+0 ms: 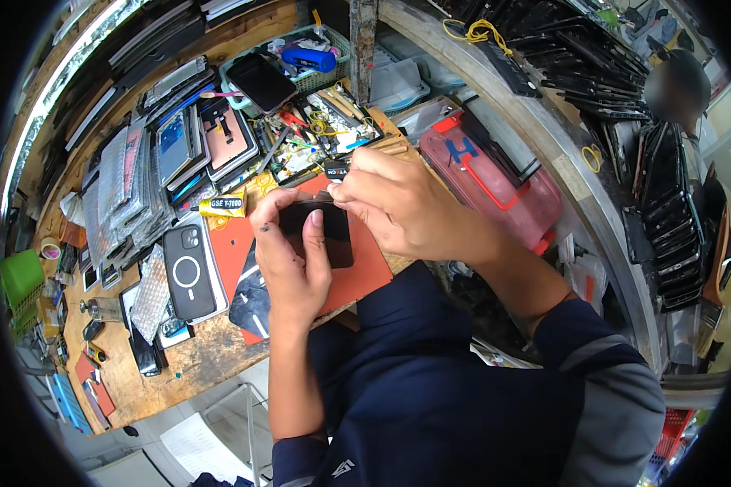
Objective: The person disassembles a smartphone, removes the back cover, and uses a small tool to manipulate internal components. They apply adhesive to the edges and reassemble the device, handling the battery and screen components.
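My left hand (292, 268) is closed around a dark, flat phone (337, 237), its thumb lying across the dark face. At the phone's upper edge my right hand (394, 203) pinches with thumb and forefinger, close to the left fingertips. What sits in that pinch is too small to make out. Beneath both hands lies an orange-red mat (365, 272). A shiny dark panel (250, 304) with white marks rests partly on the mat, beside my left wrist. Left of the mat are a black phone case (188, 272) with a white ring and a yellow-and-black glue tube (222, 204).
Stacked phone parts in clear wrap (122, 191) stand left on the wooden bench (207, 357). Beyond the mat, a tray (317, 134) holds mixed small parts, near a green basket (337, 73). A pink toolbox (495, 183) sits right, below a shelf with black panels (593, 69).
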The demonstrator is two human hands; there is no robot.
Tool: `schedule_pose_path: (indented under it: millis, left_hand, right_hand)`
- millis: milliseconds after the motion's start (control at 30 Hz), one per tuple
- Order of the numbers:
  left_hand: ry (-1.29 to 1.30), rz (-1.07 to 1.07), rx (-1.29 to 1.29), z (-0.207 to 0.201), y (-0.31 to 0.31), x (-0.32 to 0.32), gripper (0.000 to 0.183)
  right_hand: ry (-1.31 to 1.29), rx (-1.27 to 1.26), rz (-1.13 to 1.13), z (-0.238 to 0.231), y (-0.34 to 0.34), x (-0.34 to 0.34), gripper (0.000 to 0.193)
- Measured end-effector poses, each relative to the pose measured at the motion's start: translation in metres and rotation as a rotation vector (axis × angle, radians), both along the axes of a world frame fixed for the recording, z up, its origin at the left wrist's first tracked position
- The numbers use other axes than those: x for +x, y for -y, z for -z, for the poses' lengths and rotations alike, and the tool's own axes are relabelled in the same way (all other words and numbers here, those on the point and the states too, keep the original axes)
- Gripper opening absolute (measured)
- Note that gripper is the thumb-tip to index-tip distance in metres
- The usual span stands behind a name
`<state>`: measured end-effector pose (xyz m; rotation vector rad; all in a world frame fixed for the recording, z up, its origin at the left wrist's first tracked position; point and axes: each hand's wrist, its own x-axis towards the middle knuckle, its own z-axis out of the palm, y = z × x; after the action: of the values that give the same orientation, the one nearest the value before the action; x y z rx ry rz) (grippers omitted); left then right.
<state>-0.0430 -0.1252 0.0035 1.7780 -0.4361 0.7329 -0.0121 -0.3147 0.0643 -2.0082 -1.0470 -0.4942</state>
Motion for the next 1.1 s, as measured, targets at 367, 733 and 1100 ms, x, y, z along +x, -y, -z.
schedule_pose_path:
  millis: [367,733,1100]
  left_hand:
    - [0.014,-0.041,0.062,-0.003,0.001,0.001,0.026]
    - [0.084,-0.115,0.331,-0.013,-0.008,0.001,0.023]
    - [0.173,-0.206,0.585,-0.035,-0.007,-0.003,0.022]
  right_hand:
    - [0.056,0.265,0.044,0.047,-0.01,-0.003,0.021]
    - [0.084,0.427,0.094,0.064,-0.024,-0.005,0.016]
    - [0.112,0.481,0.089,0.072,-0.029,-0.004,0.015]
